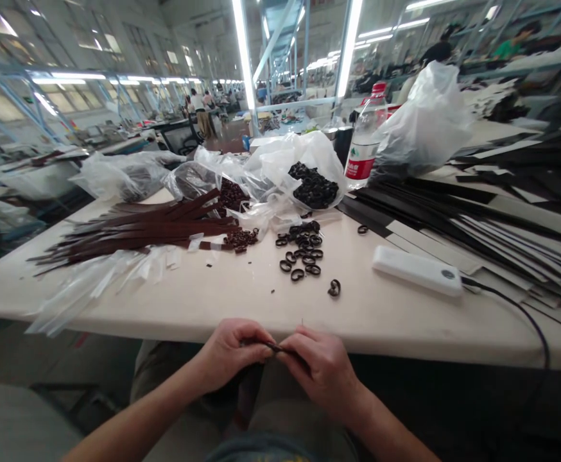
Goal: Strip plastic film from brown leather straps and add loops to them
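**Dark piece [275, 348] pinched at the bench [242, 289] edge, with little to catch a slip**

The left hand [230, 356] pinched one end of the dark piece between thumb and fingertips, and the right hand [319, 366] gripped the other end, the two sets of fingertips almost meeting. The dark piece sat at the near edge, above the lap [280, 407], mostly covered by fingers, so its exact shape could not be told. The likeliest mishap was a drop: so little showed between the fingertips that if either pinch had slipped, it could have fallen into the lap rather than onto the bench.

A lone loop [334, 288] lay apart from the black loops [298, 274], nearer the right hand; a careless sweep might have knocked it off. The cord [502, 296] of the white device [416, 271] ran over the edge on the right, so an arm snagging it could have dragged the white device along. Farther back, the plastic bag [271, 154] gaped around its black pieces [315, 186]; a tug on the film might have spilled them among the loops.
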`<act>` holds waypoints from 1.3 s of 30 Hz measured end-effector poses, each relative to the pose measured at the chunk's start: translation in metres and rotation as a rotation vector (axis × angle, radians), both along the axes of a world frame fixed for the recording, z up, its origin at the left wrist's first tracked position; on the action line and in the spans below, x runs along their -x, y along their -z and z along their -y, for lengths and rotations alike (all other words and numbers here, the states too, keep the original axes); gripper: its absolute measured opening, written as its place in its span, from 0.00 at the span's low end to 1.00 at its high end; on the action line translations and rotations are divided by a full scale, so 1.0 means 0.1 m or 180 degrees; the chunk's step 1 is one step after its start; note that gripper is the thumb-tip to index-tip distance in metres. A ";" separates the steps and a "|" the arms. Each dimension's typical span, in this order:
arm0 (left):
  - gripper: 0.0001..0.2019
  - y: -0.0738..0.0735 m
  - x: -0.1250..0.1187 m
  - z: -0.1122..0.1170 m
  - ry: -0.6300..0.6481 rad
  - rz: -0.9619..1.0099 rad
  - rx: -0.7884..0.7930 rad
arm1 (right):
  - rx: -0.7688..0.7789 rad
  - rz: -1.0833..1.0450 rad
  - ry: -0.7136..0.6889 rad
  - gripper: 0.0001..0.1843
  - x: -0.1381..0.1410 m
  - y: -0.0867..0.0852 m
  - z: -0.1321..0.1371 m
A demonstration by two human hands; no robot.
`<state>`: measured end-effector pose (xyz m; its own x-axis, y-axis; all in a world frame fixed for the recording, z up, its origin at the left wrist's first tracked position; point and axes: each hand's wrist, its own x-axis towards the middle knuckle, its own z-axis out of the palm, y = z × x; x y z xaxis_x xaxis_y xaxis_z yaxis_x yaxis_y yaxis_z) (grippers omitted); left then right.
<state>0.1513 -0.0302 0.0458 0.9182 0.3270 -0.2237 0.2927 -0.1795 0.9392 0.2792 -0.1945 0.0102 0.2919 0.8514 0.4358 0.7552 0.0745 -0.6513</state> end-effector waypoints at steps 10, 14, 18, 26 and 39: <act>0.09 0.02 -0.68 -1.03 -0.0801 0.0329 -0.0798 | -0.0147 -0.0473 0.1016 0.11 -0.59 -0.10 0.13; 0.06 0.13 -0.90 -1.48 -0.1012 -0.0059 -0.2675 | -0.0147 -0.1057 0.1435 0.13 -0.81 0.04 0.17; 0.07 0.23 -1.05 -1.60 -0.0875 -0.0394 -0.3230 | -0.0087 -0.1418 0.1467 0.14 -0.87 0.11 0.18; 0.11 0.32 -0.89 -1.77 -0.1243 -0.0314 -0.2964 | -0.0083 -0.1540 0.1509 0.14 -0.87 0.12 0.20; 0.11 0.31 -0.48 -1.88 -0.1443 -0.0339 -0.2869 | -0.0011 -0.1394 0.1585 0.14 -0.87 0.11 0.18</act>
<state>0.1990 0.1573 0.0150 0.6553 0.7270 0.2050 0.5835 -0.6596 0.4738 0.3660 -0.2128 -0.0008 0.8010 0.5677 0.1898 0.3653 -0.2124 -0.9064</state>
